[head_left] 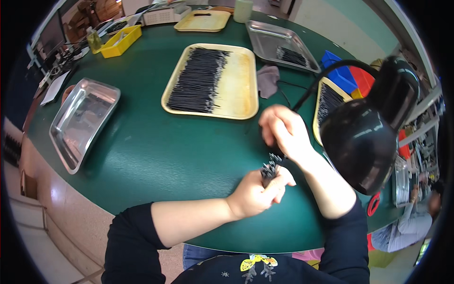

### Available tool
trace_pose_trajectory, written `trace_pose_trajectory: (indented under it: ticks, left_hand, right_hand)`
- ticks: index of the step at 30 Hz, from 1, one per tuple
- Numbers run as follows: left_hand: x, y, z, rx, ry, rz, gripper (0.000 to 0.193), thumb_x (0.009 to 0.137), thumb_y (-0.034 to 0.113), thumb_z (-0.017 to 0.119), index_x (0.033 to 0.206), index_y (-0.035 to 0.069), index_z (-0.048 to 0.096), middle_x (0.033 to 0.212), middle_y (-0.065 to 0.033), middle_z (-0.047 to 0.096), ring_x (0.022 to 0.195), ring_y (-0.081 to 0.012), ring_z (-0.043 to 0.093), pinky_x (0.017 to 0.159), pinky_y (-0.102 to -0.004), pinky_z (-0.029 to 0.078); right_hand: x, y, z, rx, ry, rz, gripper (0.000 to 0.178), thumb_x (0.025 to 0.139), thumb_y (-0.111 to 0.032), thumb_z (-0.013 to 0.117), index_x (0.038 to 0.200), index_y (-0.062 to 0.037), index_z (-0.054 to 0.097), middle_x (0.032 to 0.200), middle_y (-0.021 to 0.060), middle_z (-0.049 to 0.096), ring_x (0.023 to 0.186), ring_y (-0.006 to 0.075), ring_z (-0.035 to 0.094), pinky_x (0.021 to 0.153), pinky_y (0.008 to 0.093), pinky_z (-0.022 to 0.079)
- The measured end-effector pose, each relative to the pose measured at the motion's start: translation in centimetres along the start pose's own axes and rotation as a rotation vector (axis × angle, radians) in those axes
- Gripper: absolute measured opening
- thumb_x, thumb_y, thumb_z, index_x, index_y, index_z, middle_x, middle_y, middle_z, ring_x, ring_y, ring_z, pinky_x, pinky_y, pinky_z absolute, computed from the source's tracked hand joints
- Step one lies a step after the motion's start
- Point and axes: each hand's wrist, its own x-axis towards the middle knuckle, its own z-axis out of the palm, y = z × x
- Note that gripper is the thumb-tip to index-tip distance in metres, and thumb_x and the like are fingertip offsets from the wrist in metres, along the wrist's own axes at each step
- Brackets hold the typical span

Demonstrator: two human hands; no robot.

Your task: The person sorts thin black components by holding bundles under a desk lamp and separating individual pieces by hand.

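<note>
My left hand (253,194) is closed around a bundle of thin black wire-like pieces (271,169), whose pale, shiny ends stick up above the fist. Just beyond it, my right hand (285,130) hovers with curled fingers, slightly smeared by motion. Something dark shows under its fingers, but I cannot make out whether they hold it. Farther off, a cream tray (239,90) carries a wide layer of similar black pieces (198,80) along its left side.
A black lamp (362,142) looms close on the right. An empty-looking metal tray (84,124) stands at left. Behind are a metal tray (267,34), a grey cloth (268,81), a yellow bin (122,42) and a blue bin (338,73). Red-handled tool (373,203) lies right; another person (411,227) sits beyond.
</note>
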Motion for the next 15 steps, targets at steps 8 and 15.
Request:
trace_pose_trajectory:
  ticks: [8,15]
  left_hand:
    - [-0.5,0.5,1.4,-0.104,-0.103,-0.297,0.016,0.086,0.014,0.047,0.086,0.000,0.054,0.053,-0.0014,0.047,0.038,-0.0039,0.036,0.036,-0.0171,0.029]
    - [-0.7,0.2,1.7,-0.165,0.086,-0.311,0.013,0.084,0.011,0.049,0.081,-0.002,0.051,0.057,-0.0031,0.048,0.039,-0.0051,0.037,0.038,-0.0174,0.028]
  right_hand:
    - [-10.9,0.0,-1.4,0.449,0.016,0.287,0.020,0.086,-0.019,0.047,0.098,-0.0026,0.048,0.070,0.0006,0.049,0.062,0.0049,0.045,0.057,0.0182,0.038]
    - [-11.2,-1.5,-2.3,0.098,0.196,-0.052,0.016,0.078,-0.004,0.053,0.093,0.0007,0.056,0.078,0.0064,0.059,0.071,0.0155,0.056,0.064,0.0286,0.045]
